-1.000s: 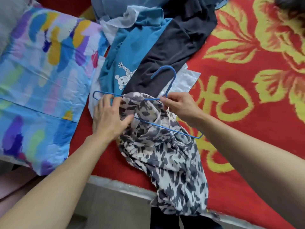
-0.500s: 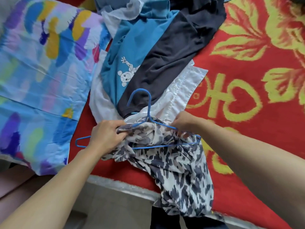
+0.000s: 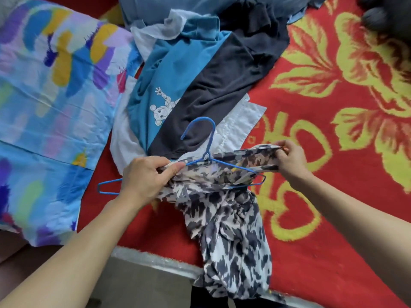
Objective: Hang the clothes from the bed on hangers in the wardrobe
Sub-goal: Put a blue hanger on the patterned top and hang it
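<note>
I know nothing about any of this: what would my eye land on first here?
Mid-frame, the left hand and the right hand grip a black-and-white patterned garment and hold it stretched across a blue wire hanger. Under it lies a bright red bedspread with yellow flowers. A multicoloured pillow sits at the left, and a teal shirt with a cartoon mouse lies in the clothes pile above.
</note>
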A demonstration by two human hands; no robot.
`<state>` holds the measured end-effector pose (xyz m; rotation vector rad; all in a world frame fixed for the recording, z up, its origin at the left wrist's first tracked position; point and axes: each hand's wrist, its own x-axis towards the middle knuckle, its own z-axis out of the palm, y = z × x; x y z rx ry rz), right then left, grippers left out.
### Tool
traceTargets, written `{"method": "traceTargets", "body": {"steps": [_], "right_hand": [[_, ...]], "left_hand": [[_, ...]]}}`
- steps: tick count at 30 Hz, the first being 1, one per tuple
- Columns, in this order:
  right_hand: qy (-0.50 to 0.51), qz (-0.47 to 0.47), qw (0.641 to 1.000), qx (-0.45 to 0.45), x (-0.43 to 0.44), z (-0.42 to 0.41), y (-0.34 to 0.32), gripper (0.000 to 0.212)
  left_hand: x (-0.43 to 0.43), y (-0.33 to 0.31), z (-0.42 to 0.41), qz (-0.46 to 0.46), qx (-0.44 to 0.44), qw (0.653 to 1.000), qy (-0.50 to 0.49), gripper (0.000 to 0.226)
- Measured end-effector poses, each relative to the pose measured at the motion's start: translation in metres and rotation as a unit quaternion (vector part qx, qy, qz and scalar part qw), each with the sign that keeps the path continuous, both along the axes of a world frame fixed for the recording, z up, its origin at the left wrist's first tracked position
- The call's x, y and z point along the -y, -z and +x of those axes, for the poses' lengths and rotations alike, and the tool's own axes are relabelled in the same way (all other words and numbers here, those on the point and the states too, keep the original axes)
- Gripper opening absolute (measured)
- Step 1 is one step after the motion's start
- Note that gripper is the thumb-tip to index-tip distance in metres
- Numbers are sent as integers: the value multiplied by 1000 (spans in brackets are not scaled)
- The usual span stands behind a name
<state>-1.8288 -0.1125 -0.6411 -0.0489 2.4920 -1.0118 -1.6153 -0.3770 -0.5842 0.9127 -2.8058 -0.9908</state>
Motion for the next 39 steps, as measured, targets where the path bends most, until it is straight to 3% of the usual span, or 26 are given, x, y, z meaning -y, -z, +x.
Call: {"method": "traceTargets", "body": {"steps": [3, 6, 9, 11, 13, 16, 21, 24, 26, 28, 31, 34, 36, 39], "right_hand": [[-242, 160, 949, -122, -47, -11, -9, 15], [-283, 155, 939, -118, -68, -15, -21, 8], [-202, 131, 966, -95, -74, -16, -26, 7], [-38, 56, 996, 65, -76, -12, -21, 14], [140, -60, 960, 235, -76, -6, -16, 22], [278, -153, 896, 311, -77, -2, -10, 30], [264, -150, 894, 328, -88, 17, -2, 33], [280, -189, 877, 343, -101, 15, -3, 27], [255, -199, 884, 338, -109, 10, -8, 22], [194, -148, 928, 283, -115, 7, -15, 18], [62, -27, 990, 120, -114, 5, -31, 28], [6, 55, 998, 3, -105, 2, -46, 31], [51, 15, 998, 25, -98, 2, -46, 26], [202, -80, 961, 169, -81, 6, -40, 18]], "left_hand": [[-4, -5, -23, 13, -30, 999, -5, 62], [-9, -9, -36, -20, -41, 999, 7, 62], [-15, -11, -44, 3, -49, 999, -20, 59], [-17, -12, -48, 48, -51, 997, -25, 60], [-21, -13, -50, 98, -54, 994, -15, 58], [-28, -15, -49, 140, -36, 989, -5, 60], [-36, -19, -52, 198, -44, 978, -36, 55], [-39, -15, -53, 158, -31, 987, -3, 65], [-38, -11, -50, 111, -29, 993, 18, 70], [-39, -9, -47, 58, -33, 998, 16, 71], [-43, -10, -45, -55, -50, 997, 18, 64], [-42, -12, -42, -142, -71, 987, 31, 57], [-40, -13, -40, -157, -88, 983, 30, 53], [-42, -22, -43, -118, -119, 985, 26, 50]]}}
